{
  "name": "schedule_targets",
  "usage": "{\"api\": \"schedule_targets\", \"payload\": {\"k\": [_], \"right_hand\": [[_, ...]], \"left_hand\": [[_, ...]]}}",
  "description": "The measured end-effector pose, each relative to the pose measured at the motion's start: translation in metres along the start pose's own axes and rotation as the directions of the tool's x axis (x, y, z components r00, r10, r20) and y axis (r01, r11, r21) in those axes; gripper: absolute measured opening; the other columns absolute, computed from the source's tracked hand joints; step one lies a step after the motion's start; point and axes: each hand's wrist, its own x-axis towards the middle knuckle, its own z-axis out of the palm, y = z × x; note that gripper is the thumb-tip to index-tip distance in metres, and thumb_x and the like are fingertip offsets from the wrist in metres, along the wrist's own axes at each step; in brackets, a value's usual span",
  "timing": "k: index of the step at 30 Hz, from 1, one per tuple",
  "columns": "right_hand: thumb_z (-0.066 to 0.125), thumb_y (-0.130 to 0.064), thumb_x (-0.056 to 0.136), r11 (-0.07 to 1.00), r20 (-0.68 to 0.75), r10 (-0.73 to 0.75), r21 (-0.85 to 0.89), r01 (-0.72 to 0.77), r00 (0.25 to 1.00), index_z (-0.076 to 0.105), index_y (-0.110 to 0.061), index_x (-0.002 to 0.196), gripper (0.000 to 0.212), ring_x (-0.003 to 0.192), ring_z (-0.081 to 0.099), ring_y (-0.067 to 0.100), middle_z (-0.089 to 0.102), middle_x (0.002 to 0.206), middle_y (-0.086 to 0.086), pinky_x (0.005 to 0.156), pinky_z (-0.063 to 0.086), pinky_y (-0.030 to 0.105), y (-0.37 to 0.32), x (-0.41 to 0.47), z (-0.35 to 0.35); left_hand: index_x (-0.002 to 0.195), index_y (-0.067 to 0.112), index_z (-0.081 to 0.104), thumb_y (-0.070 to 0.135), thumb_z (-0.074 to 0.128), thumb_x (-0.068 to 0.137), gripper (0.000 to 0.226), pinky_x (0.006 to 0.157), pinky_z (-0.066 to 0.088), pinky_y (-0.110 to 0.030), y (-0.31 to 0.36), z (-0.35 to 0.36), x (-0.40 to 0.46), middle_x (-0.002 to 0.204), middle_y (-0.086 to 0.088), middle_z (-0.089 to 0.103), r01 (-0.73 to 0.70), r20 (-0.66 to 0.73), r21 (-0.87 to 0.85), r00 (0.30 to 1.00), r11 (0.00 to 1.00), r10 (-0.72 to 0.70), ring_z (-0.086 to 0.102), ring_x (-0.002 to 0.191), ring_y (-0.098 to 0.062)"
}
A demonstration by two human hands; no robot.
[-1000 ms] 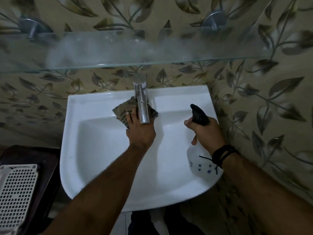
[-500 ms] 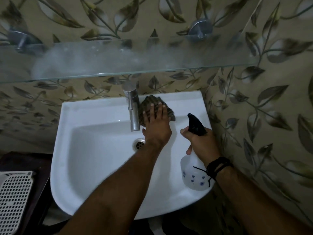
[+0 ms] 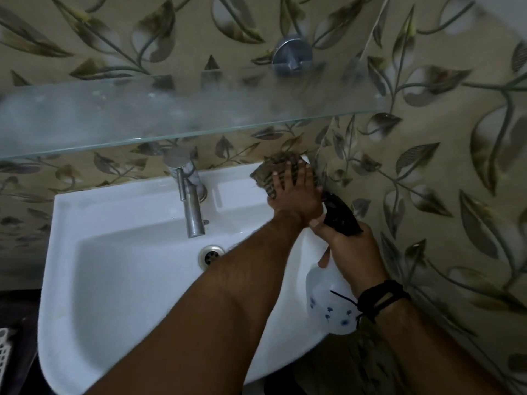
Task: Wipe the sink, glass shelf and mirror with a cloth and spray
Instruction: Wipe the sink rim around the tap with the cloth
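**Cloth reaches the sink's far corner, shelf waits overhead**

Head view: the left hand (image 3: 293, 192) presses flat, fingers spread, on a striped cloth (image 3: 281, 168) at the back right corner of the white sink (image 3: 119, 269), right of centre frame and right of the tap (image 3: 189, 201). Just below and beside it, the right hand (image 3: 350, 252) is wrapped around the spray bottle (image 3: 330, 306), nozzle toward the wall. The misted glass shelf (image 3: 171, 115) runs left to right directly above the cloth, nearer the left hand. No mirror is visible.
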Motion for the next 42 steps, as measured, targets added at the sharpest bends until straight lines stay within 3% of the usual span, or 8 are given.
{"api": "schedule_targets", "payload": {"k": [4,7,10,14,24,28,35,42], "right_hand": [[0.077,-0.022,0.092,1.000,-0.012,-0.008,-0.020,0.008,1.000,0.077,-0.014,0.114,0.024,0.043,0.061,0.009,0.069,0.076,0.006,0.048,0.047,0.017,0.001,-0.002,-0.004],[0.077,-0.018,0.091,0.999,0.008,-0.035,-0.026,0.035,0.999,0.076,-0.011,0.107,0.017,0.039,0.058,0.008,0.072,0.090,0.008,0.052,0.049,0.021,0.002,-0.004,0.006],[0.077,-0.016,0.091,0.998,0.052,-0.059,-0.011,0.060,0.997,0.072,-0.027,0.084,0.014,0.038,0.058,0.011,0.070,0.081,0.007,0.066,0.052,0.033,-0.001,-0.007,0.017],[0.074,-0.014,0.093,0.995,0.098,-0.094,-0.024,0.097,0.991,0.065,-0.043,0.080,0.033,0.040,0.058,0.014,0.069,0.080,-0.005,0.057,0.052,0.023,-0.003,-0.009,0.025],[0.075,-0.020,0.092,0.983,0.068,-0.069,-0.167,0.079,0.995,0.068,-0.013,0.085,0.011,0.060,0.062,0.031,0.069,0.085,0.009,0.043,0.045,0.014,-0.005,-0.015,0.032],[0.074,-0.019,0.092,0.979,0.071,-0.068,-0.187,0.081,0.995,0.067,-0.016,0.083,0.012,0.066,0.063,0.031,0.069,0.086,0.011,0.041,0.044,0.011,-0.009,-0.028,0.041],[0.073,-0.022,0.094,0.965,0.123,-0.121,-0.218,0.145,0.985,0.071,-0.020,0.090,0.004,0.057,0.066,0.027,0.076,0.092,0.010,0.045,0.043,0.010,-0.015,-0.048,0.068],[0.069,-0.019,0.091,0.948,0.214,-0.160,-0.238,0.211,0.964,0.073,-0.017,0.091,0.004,0.049,0.069,0.023,0.072,0.062,-0.001,0.056,0.046,0.017,-0.026,-0.075,0.097]], "left_hand": [[0.163,0.029,-0.002,0.053,0.023,0.107,0.066,0.119,-0.015,-0.052,-0.017,-0.011,-0.009,0.170,0.006,-0.007,-0.201,0.002,0.224,0.979,0.954,0.205,-0.013,0.156,-0.024],[0.161,0.039,0.002,0.057,0.023,0.105,0.062,0.120,-0.005,-0.065,-0.037,-0.013,-0.012,0.170,0.010,-0.004,-0.203,0.031,0.248,0.979,0.947,0.202,-0.011,0.155,-0.023],[0.160,0.043,0.004,0.049,0.035,0.104,0.064,0.118,0.003,-0.071,-0.070,-0.019,-0.024,0.169,0.012,-0.006,-0.167,-0.019,0.320,0.983,0.933,0.183,-0.014,0.155,-0.025],[0.159,0.043,0.005,0.026,0.049,0.099,0.077,0.114,0.013,-0.073,-0.091,-0.034,-0.034,0.169,0.013,-0.007,-0.156,-0.014,0.361,0.985,0.920,0.173,-0.013,0.155,-0.025],[0.162,0.024,0.017,0.012,0.039,0.106,0.062,0.116,0.027,-0.061,-0.087,-0.059,-0.074,0.170,0.000,0.009,-0.124,0.003,0.441,0.991,0.889,0.136,0.008,0.156,-0.026],[0.149,0.018,0.042,0.011,0.043,0.101,0.049,0.114,0.038,-0.043,-0.083,-0.068,-0.090,0.151,-0.010,0.043,-0.147,-0.099,0.382,0.975,0.913,0.198,0.044,0.138,-0.030],[0.150,0.023,0.045,-0.010,0.047,0.085,0.073,0.092,0.052,-0.033,-0.085,-0.085,-0.149,0.147,0.000,0.052,-0.192,-0.138,0.077,0.970,0.978,0.202,0.055,0.126,-0.024],[0.122,0.020,0.060,-0.002,0.046,0.088,0.043,0.074,0.043,-0.031,-0.093,-0.125,-0.196,0.119,-0.002,0.063,-0.183,-0.193,0.015,0.964,0.983,0.182,0.061,0.102,-0.026]]}}
